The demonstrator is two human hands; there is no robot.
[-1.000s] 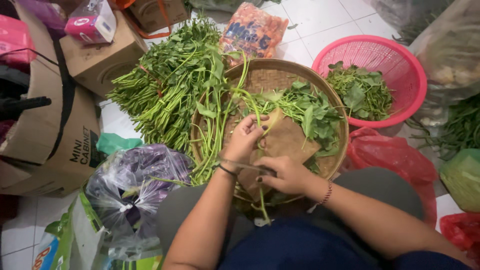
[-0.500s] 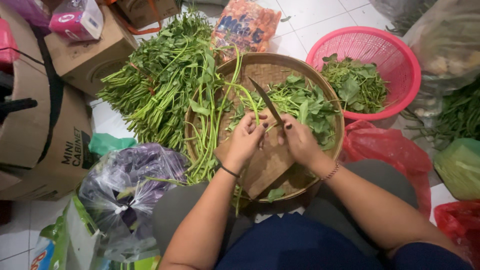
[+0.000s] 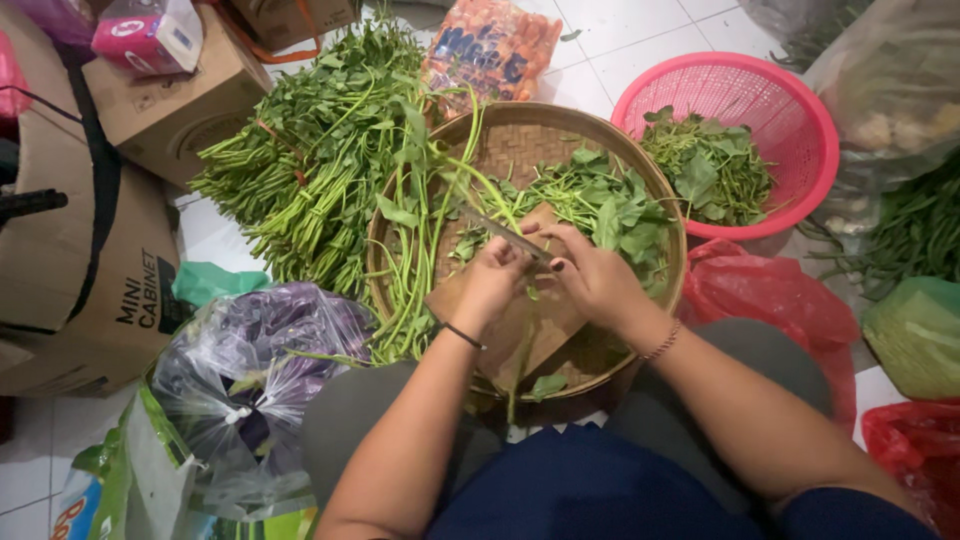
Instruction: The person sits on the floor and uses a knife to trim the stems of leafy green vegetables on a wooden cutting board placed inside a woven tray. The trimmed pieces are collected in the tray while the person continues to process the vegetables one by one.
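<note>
Floor's crowded; right hand (image 3: 598, 280) grips a knife (image 3: 503, 232), left hand (image 3: 492, 283) pinches green stems (image 3: 415, 270) over the woven tray (image 3: 660, 200). Blade sits right beside those fingers, so I reckon one slip nicks them.

Bare forearms, black band on left wrist (image 3: 462, 335), thin bracelet on right wrist (image 3: 661, 343), navy top, grey trousers.

pink basket (image 3: 800, 95) | cardboard boxes (image 3: 170, 100) | red bag (image 3: 770, 300)

Green leafy stalks (image 3: 320, 170) sprawl across a tan woven tray (image 3: 520, 140); the pink mesh basket (image 3: 790, 110) holds more green leaves (image 3: 710, 170). Brown cardboard boxes (image 3: 60, 260), red plastic bag (image 3: 760, 300), white tiled floor (image 3: 640, 40), purple vegetables in a clear bag (image 3: 250, 350)
</note>
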